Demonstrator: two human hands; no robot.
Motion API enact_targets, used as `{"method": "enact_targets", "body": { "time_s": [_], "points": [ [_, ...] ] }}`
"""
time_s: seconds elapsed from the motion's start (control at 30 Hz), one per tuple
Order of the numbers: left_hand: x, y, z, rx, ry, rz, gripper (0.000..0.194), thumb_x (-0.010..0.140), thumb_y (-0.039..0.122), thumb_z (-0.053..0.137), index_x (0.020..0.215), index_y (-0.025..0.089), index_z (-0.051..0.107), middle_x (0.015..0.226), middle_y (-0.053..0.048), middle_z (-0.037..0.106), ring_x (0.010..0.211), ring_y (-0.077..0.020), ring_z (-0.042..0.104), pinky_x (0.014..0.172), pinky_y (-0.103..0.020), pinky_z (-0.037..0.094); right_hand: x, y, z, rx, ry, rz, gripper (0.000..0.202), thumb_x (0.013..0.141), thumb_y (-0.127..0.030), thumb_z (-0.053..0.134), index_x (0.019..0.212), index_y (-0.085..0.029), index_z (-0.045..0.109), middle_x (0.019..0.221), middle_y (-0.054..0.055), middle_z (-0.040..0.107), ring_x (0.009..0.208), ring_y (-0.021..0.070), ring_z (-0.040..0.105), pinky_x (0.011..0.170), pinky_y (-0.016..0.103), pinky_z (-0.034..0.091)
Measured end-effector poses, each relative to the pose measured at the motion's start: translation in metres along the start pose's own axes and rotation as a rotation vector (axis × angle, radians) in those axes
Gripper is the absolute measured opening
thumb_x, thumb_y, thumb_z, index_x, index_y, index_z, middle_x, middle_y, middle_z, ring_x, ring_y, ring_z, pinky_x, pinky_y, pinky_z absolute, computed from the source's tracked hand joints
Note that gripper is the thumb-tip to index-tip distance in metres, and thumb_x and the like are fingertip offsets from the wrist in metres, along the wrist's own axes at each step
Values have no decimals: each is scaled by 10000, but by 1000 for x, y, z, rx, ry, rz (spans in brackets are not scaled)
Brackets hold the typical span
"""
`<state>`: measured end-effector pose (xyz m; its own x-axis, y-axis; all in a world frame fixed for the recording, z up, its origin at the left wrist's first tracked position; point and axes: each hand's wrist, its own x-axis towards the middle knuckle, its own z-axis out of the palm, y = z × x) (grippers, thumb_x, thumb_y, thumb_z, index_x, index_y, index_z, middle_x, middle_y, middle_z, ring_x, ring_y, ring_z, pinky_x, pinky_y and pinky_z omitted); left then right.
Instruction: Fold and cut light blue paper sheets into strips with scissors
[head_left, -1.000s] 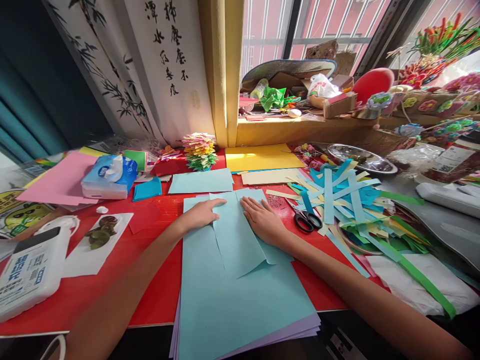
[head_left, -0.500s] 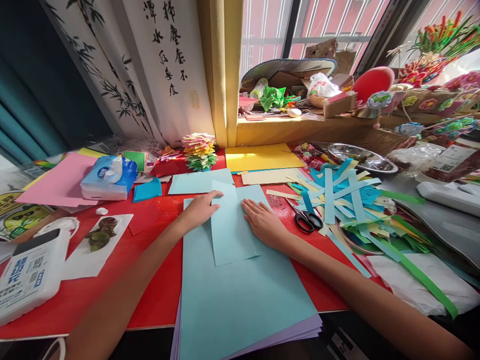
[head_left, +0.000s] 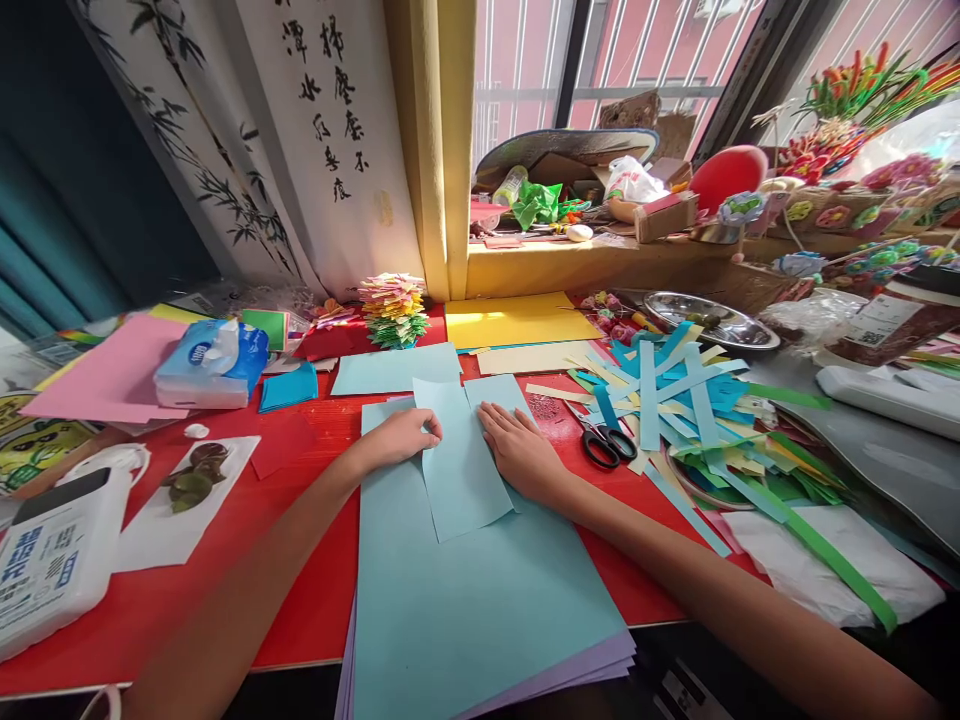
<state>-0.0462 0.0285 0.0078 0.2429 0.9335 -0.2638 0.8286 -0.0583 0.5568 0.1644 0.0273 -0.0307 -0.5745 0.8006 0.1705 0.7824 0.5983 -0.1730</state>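
A light blue paper strip (head_left: 466, 475) lies over a stack of large light blue sheets (head_left: 480, 610), its lower end lifted a little. My left hand (head_left: 401, 437) holds the strip's left edge, thumb and fingers pinched together. Flat on light blue paper at the strip's right side rests my right hand (head_left: 517, 445), fingers stretched out and holding nothing. Another light blue piece (head_left: 493, 390) shows just above the right fingers. Lilac sheets (head_left: 592, 662) stick out under the stack.
Black-handled scissors (head_left: 609, 445) lie right of my right hand, beside a heap of cut paper strips (head_left: 682, 385). A tissue pack (head_left: 212, 362) and white container (head_left: 60, 545) are on the left. Behind stand a folded-paper tower (head_left: 394, 310) and yellow sheets (head_left: 517, 320).
My left hand has slid slightly down the strip's left edge, and the strip has shifted a little down. The right hand stays flat. The whole view has moved slightly.
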Motion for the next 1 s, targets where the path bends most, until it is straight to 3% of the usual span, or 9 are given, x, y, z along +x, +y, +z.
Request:
{"method": "enact_targets", "body": {
  "time_s": [0.47, 0.77, 1.0],
  "points": [
    [-7, 6, 0, 28, -23, -29, 196, 743, 354, 449, 830, 209, 549, 873, -23, 617, 757, -170, 545, 639, -257, 401, 1, 1, -1, 0, 1, 2, 493, 938, -257, 162, 1379, -112, 328, 1444, 74, 293, 1341, 177, 241, 1097, 398, 197],
    [-6, 6, -1, 56, 112, -71, 193, 758, 355, 414, 828, 225, 538, 806, -16, 585, 710, -174, 523, 582, -258, 361, -1, 1, -2, 4, 24, -18, 494, 940, -259, 161, 1366, -90, 345, 1434, 99, 315, 1331, 198, 268, 1092, 414, 200],
    [-14, 14, -8, 18, -48, -40, 202, 686, 357, 528, 807, 206, 586, 807, -10, 604, 736, -163, 549, 605, -240, 397, -2, -1, -2, -17, 27, -9, 493, 936, -270, 169, 1363, -105, 352, 1434, 88, 314, 1334, 194, 261, 1089, 426, 200]
  ]
}}
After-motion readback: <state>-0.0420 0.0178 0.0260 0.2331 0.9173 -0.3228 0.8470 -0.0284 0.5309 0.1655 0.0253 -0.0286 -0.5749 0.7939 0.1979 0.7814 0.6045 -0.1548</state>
